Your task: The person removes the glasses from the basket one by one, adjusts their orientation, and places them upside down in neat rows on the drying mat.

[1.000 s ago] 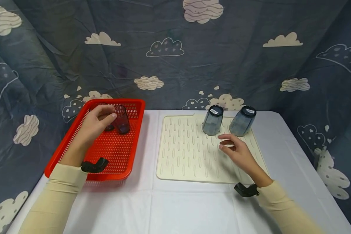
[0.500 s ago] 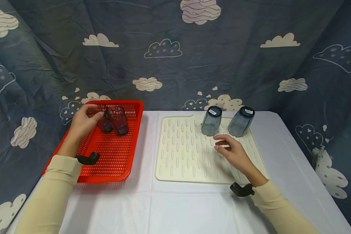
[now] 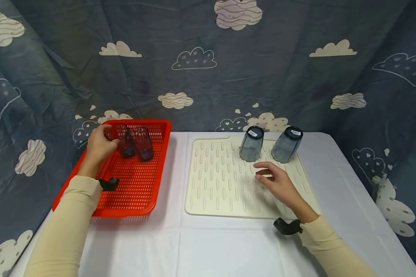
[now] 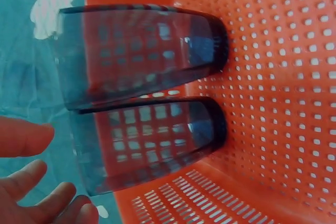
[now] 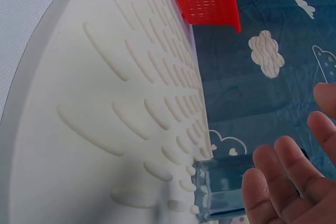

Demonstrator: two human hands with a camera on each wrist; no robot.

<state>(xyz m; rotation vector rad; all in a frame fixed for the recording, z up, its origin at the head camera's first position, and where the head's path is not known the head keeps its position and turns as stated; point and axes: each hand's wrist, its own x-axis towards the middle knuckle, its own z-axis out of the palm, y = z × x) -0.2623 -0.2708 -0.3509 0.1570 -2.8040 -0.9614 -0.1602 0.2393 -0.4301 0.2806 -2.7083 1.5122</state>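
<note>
Two dark clear drinking glasses stand rim up, side by side, at the far end of the red basket (image 3: 133, 211). My left hand (image 3: 99, 148) is at the rim of the left glass (image 3: 125, 147); the right glass (image 3: 143, 146) leans close beside it. In the left wrist view, thumb and fingers are spread short of the nearer glass (image 4: 152, 140), holding nothing. My right hand (image 3: 276, 182) hovers with loosely bent fingers above the cream ridged mat (image 3: 215, 188). Just beyond it, two blue-grey glasses, one left (image 3: 251, 145) and one right (image 3: 286, 146), stand upside down on the mat.
A white cloth covers the table (image 3: 225, 246). Behind it hangs a dark curtain (image 3: 194, 84) with cloud patterns, close to the basket and the glasses. The basket's raised walls surround the two glasses in it.
My left hand has moved left, from over the glasses to the left glass's rim, and its fingers have spread somewhat. The right hand has shifted slightly left.
</note>
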